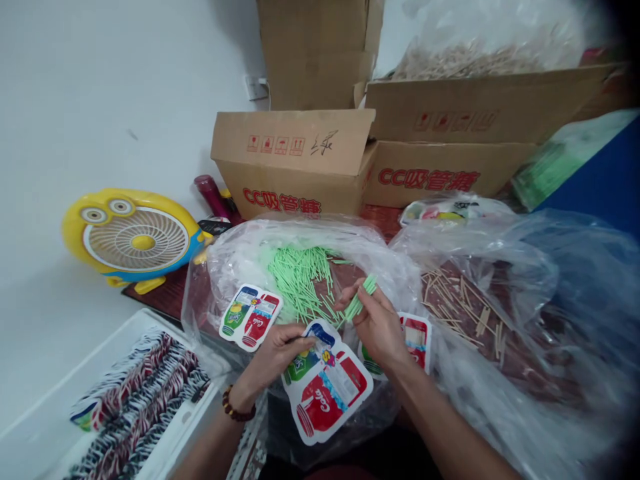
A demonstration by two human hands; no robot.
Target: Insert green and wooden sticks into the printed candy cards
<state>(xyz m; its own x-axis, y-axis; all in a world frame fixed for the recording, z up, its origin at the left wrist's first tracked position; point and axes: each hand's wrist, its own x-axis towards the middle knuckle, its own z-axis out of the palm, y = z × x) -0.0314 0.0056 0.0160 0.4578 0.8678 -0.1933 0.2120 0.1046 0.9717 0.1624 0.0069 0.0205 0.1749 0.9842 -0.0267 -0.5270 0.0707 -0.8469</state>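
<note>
My left hand (277,353) pinches the top edge of a bottle-shaped printed packet (327,387) in red, green and blue. My right hand (376,323) is closed round a small bunch of green straws (362,297), held just above the packet. A heap of loose green straws (299,275) lies in an open clear plastic bag (235,260) right behind my hands. Two more printed packets lie close by: one (251,317) at the left of the bag, another (416,339) partly hidden under my right wrist.
A second clear bag (525,293) at the right holds brown sticks (463,297). Cardboard boxes (300,160) stand behind. A yellow cartoon fan (133,237) sits at the left. A white tray (45,413) at lower left holds rows of filled packets (135,393).
</note>
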